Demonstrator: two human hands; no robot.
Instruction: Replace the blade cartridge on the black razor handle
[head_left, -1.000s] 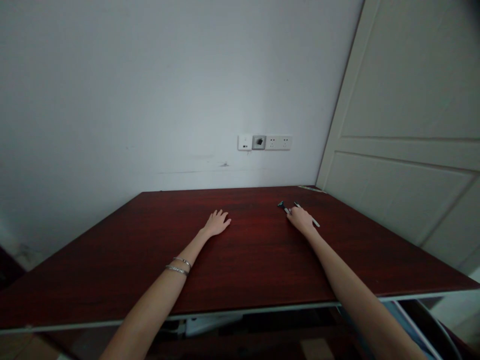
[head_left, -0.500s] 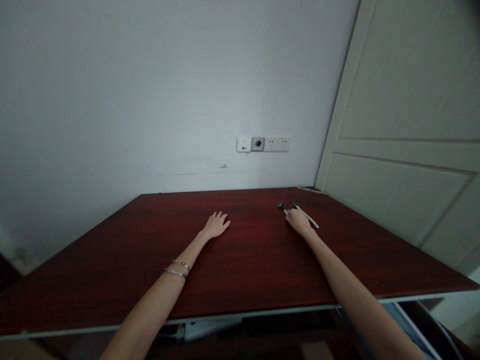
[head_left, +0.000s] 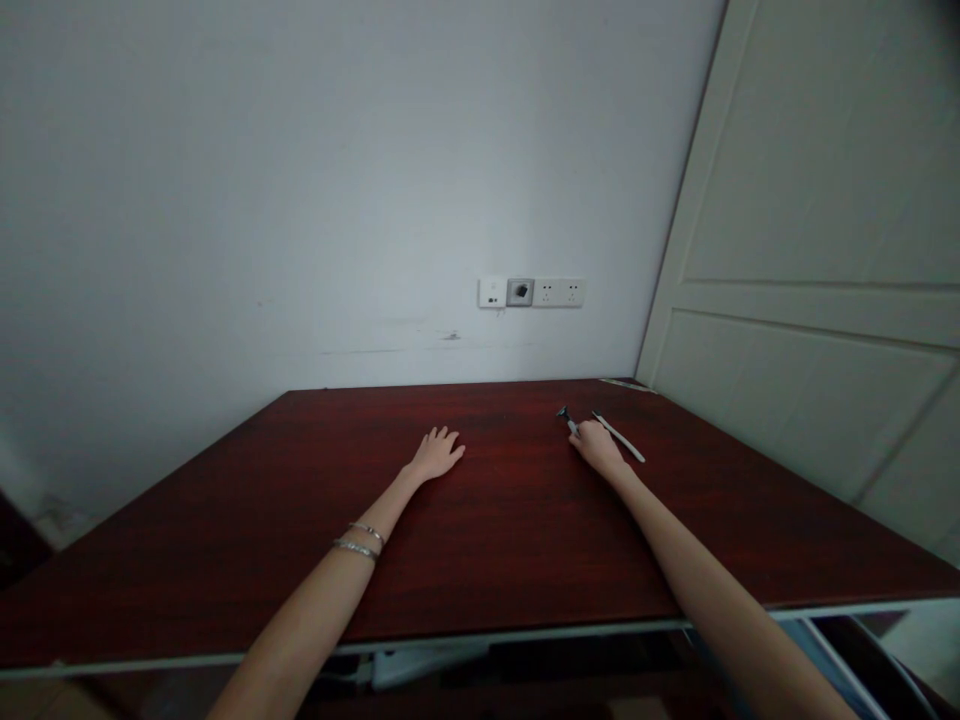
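Observation:
My right hand (head_left: 598, 446) is closed around the handle of a razor (head_left: 564, 413), low over the table's right half. The razor's dark T-shaped head and a short grey length of handle stick out beyond the fingers; the rest is hidden in my hand. Just to the right of that hand lies a slim white stick with a dark end, which looks like a toothbrush (head_left: 622, 440). My left hand (head_left: 436, 454) rests palm down on the tabletop with its fingers spread, holding nothing. Two silver bracelets circle the left forearm.
The dark red wooden table (head_left: 510, 540) meets a white wall with a row of sockets (head_left: 531, 292). A pale panelled door (head_left: 810, 350) stands along the right side. A thin strip (head_left: 628, 385) lies at the far right corner. White and blue items show under the front edge.
The view has shifted slightly. My right hand has moved a little left with the razor, leaving more of the white stick uncovered. My left hand stays in place on the table.

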